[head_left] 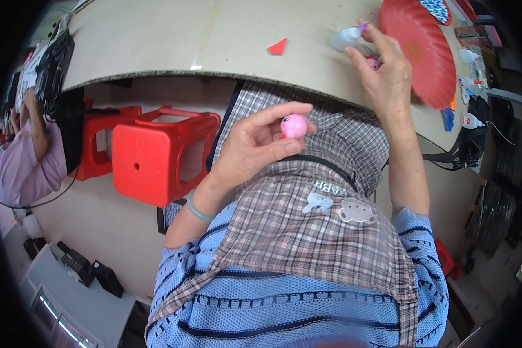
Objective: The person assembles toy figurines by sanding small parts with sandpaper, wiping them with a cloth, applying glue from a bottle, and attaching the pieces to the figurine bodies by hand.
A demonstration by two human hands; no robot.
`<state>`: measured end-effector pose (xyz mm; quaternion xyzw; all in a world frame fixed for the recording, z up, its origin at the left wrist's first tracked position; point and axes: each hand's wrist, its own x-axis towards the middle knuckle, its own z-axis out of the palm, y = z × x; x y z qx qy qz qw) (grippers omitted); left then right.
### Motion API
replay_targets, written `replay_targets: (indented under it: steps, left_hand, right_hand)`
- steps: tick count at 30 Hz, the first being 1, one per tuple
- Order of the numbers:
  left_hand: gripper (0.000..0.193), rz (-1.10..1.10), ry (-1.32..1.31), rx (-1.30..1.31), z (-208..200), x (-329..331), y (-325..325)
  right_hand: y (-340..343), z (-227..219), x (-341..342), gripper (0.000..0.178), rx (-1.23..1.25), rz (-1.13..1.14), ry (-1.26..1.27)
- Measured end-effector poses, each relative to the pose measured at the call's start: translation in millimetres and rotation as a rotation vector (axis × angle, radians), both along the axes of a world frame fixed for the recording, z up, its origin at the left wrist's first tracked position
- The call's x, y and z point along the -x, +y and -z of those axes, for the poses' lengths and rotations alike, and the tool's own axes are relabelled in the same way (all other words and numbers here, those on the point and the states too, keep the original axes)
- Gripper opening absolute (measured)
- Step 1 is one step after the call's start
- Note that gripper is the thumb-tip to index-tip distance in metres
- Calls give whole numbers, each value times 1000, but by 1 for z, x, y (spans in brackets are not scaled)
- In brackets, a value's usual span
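Note:
Over my apron, my left hand (255, 136) holds a small round glossy pink toy figure (293, 126) between thumb and fingers, with a bit of red under it. Above the table's near edge on the right is my right hand (387, 72). A second pink piece (373, 62), much like the first, sits within its curled fingers, partly hidden. The thumb and index finger of that hand are at a translucent squeeze bottle (343, 39) with a purple tip, which lies tilted. Whether they grip the bottle I cannot tell. A red pointed scrap (278, 46) lies farther left on the table.
A big red scalloped tray (429, 55) lies right of my right hand, with a blue-and-white speckled heap (436, 10) beyond. Red plastic stools (142, 153) stand at left below the table (238, 40). A person in a pink top (32, 151) is at far left.

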<state>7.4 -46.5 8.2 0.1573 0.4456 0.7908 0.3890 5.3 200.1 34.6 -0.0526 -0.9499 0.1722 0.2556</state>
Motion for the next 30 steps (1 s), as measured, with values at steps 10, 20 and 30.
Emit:
replay_targets:
  steps: [10, 20, 30]
  left_hand:
    - [51, -30, 69, 5, 3, -1, 0]
    - [51, 24, 200, 111, 7, 0, 1]
    - [50, 20, 118, 88, 3, -3, 4]
  right_hand:
    - [0, 13, 12, 35, 118, 52, -131]
    - [-1, -8, -5, 32, 441, 63, -362]
    - [-17, 3, -43, 43, 843, -302, -93]
